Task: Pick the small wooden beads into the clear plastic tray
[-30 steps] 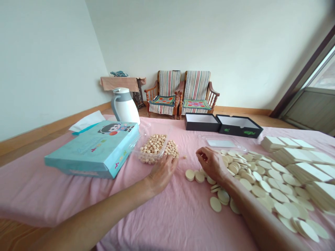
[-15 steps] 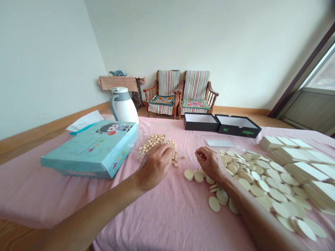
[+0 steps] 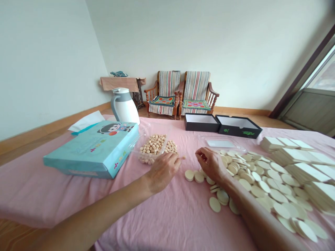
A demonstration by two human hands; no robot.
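Note:
My left hand (image 3: 163,171) is closed, its fingers bunched and one fingertip stretched to a small wooden bead (image 3: 184,158) lying apart on the pink cloth. It seems to touch that bead; what its other fingers hold is hidden. Behind it, a clear plastic tray (image 3: 165,143) holds many wooden beads (image 3: 154,143), and more beads (image 3: 171,146) lie just right of the tray. My right hand (image 3: 210,163) rests loosely curled, thumb and fingers drawn together, over the near left edge of a heap of round wooden discs (image 3: 258,176). Whatever lies inside its fingers cannot be made out.
At left sits a light-blue box (image 3: 91,150), with a white jug (image 3: 126,106) behind it. Two black open boxes (image 3: 202,126) and a clear lid (image 3: 221,143) lie at the back. Stacked square wooden pieces (image 3: 309,164) line the right side.
My left hand has moved right and slightly nearer me, from over the beads to the lone bead. More of the bead tray now shows. My right hand stays in place.

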